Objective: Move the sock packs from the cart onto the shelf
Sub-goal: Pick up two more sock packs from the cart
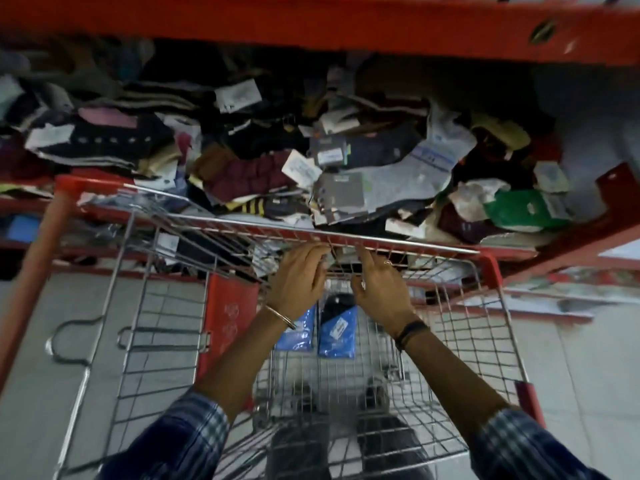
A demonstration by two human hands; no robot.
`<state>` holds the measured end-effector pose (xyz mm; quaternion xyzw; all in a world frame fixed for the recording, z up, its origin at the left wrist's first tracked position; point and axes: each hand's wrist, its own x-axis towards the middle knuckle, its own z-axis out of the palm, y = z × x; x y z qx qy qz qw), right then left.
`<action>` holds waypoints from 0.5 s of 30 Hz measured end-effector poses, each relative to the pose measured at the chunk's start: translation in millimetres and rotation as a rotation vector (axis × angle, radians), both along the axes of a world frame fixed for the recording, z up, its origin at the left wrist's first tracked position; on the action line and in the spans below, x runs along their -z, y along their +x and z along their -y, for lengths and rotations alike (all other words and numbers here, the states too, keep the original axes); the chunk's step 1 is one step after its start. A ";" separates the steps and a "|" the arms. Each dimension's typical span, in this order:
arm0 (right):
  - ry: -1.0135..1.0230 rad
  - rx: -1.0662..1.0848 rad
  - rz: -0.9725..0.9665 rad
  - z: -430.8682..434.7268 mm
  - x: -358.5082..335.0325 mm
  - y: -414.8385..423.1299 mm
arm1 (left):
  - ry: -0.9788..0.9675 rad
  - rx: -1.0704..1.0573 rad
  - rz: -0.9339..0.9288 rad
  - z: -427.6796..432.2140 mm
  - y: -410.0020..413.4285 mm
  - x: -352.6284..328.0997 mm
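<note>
Two blue sock packs lie on the floor of the wire cart [491, 341]: one [337, 332] in plain sight, the other [299, 332] partly under my left wrist. My left hand [299, 277] and my right hand [381, 285] hover side by side over the cart's far end, just below its front rim, fingers spread and curled, nothing in either. Beyond the rim the red shelf [571, 233] carries a jumbled heap of sock packs [263, 157] with white tags.
A red upper shelf board [311, 26] hangs overhead. The cart's red handle bar [38, 258] runs down the left, its folded red child seat flap [228, 317] beside it. Grey tiled floor [588, 368] lies to the right.
</note>
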<state>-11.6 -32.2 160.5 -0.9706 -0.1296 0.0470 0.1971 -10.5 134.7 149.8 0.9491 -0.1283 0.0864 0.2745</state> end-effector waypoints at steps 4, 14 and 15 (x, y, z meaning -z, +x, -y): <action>-0.077 -0.045 -0.162 -13.0 57.6 -4.0 | 0.045 0.003 -0.159 -17.6 -6.4 57.0; -0.225 -0.092 -0.617 -25.2 176.5 26.1 | 0.196 0.086 -0.562 -49.2 12.4 178.9; -0.253 -0.113 -0.661 -25.3 187.0 29.4 | 0.213 0.102 -0.611 -51.8 16.4 187.9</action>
